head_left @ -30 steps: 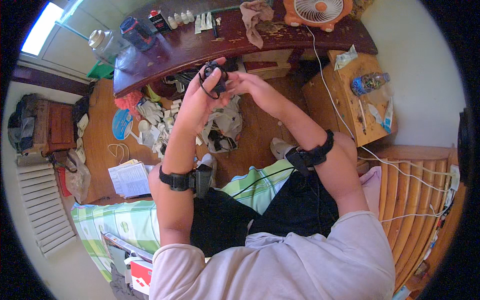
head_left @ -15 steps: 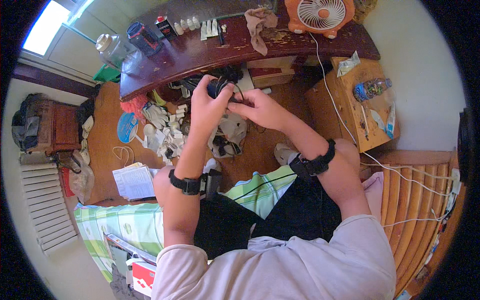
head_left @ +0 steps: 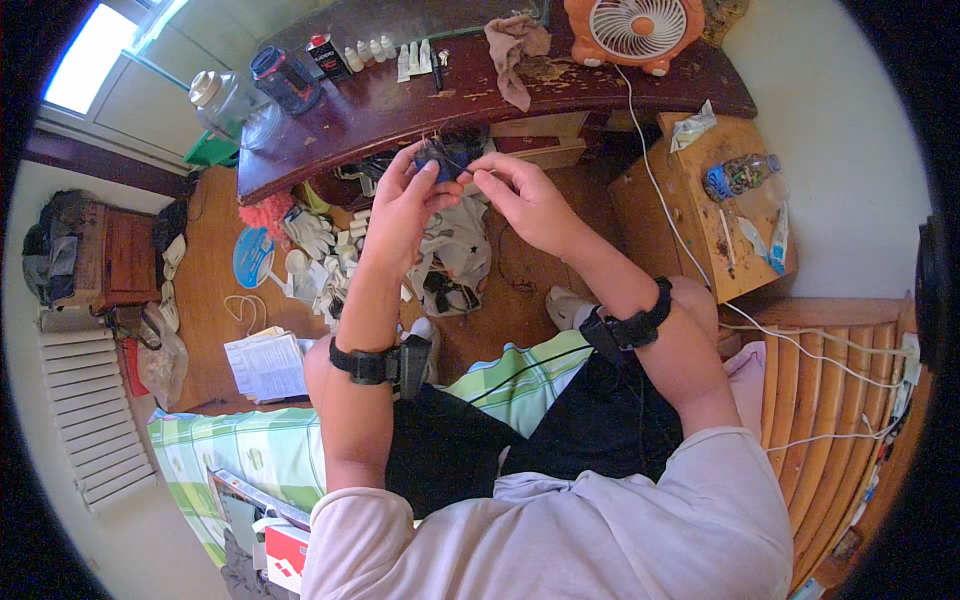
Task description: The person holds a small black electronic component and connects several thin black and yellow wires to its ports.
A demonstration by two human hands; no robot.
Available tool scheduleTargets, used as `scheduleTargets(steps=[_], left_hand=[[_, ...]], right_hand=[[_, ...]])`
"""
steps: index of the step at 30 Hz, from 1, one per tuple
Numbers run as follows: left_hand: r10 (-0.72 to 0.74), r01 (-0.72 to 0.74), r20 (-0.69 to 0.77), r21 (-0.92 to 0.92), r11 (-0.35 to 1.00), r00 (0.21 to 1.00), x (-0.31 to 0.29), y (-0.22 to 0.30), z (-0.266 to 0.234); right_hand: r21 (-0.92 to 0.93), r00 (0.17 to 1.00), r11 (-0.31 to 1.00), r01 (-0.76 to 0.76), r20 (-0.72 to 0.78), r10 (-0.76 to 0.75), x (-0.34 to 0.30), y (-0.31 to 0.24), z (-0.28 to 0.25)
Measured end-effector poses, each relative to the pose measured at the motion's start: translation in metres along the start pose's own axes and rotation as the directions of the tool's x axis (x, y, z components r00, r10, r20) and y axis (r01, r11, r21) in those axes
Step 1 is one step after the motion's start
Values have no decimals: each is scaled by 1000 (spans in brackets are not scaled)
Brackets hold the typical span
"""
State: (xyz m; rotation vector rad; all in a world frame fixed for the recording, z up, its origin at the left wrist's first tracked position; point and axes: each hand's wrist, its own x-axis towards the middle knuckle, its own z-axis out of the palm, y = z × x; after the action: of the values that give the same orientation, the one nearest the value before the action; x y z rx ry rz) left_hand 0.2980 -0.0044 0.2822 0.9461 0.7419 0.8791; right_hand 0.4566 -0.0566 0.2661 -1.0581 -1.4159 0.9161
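Observation:
My left hand (head_left: 405, 198) is wrapped round a dark blue bundle with thin dark cord (head_left: 447, 160) wound about it, just under the front edge of the dark red table. Its exact kind is hard to make out. Close by on the right, my right hand (head_left: 522, 196) has its thumb and forefinger pinched together at the bundle's right side, where a loose strand of the cord seems to run. The fingertips hide most of that strand.
A worn dark red table (head_left: 400, 110) bears bottles, small tubes, a cloth (head_left: 516, 58) and an orange fan (head_left: 640, 30). Loose papers (head_left: 268, 366) and a heap of white pieces (head_left: 330, 280) lie on the floor. A wooden cabinet (head_left: 690, 200) with a plastic bottle (head_left: 742, 176) stands at right.
My left hand has turned, so more of the blue bundle shows. My right hand has shifted slightly right and up, its pinched fingers now beside the bundle.

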Motion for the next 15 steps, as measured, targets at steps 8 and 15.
scheduleTargets(steps=[8,15], left_hand=[[187,-164,-5,453,876,982,3,-11,-5],[108,-142,100,467,873,989,-2,-11,-7]], right_hand=[[108,973,968,-227,-19,230,5,-9,-21],[-154,972,988,26,-225,-61,11,3,-37]])
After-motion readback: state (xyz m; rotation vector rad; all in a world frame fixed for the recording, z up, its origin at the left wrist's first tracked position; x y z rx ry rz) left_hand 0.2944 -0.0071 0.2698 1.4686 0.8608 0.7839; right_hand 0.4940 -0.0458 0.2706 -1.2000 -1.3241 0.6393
